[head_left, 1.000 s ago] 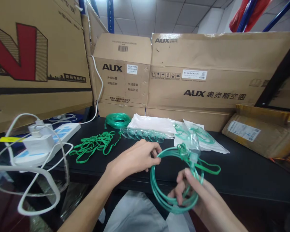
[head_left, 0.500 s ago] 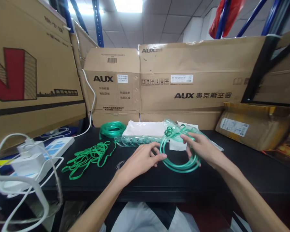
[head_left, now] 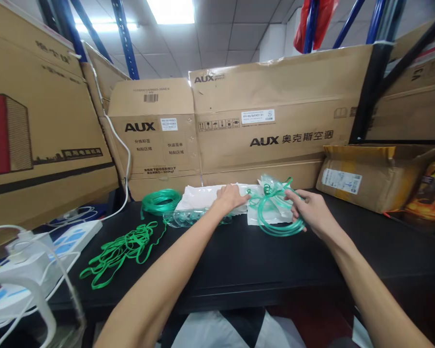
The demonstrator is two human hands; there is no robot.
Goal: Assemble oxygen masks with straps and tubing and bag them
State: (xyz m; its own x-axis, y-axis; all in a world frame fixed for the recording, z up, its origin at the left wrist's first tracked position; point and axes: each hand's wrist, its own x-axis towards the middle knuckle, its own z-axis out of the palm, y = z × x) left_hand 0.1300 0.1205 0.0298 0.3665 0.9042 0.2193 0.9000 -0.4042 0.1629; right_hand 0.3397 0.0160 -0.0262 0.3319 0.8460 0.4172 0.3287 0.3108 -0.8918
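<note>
My right hand (head_left: 313, 210) is closed on a coil of clear green tubing (head_left: 281, 231), gripping its right side just above the table. Green elastic strap (head_left: 266, 188) is tied in a bow at the coil's top, with a clear plastic piece behind it. My left hand (head_left: 232, 199) reaches over the stack of white plastic bags (head_left: 199, 197), its thumb stretched right beside the strap. Its other fingers are mostly hidden, so any grip is unclear. Clear round plastic parts (head_left: 188, 218) lie in a row before the bags.
Another green tubing coil (head_left: 162, 200) and a tangled green strap (head_left: 123, 251) lie on the left of the black table (head_left: 239, 270). A power strip (head_left: 72, 239) with white cables sits at far left. Cardboard boxes (head_left: 290, 121) wall the back; an opened carton (head_left: 348, 176) stands right.
My left hand has left the coil's side and moved forward over the white bags. My right hand still holds the coil, now slightly farther forward. The view has shifted right.
</note>
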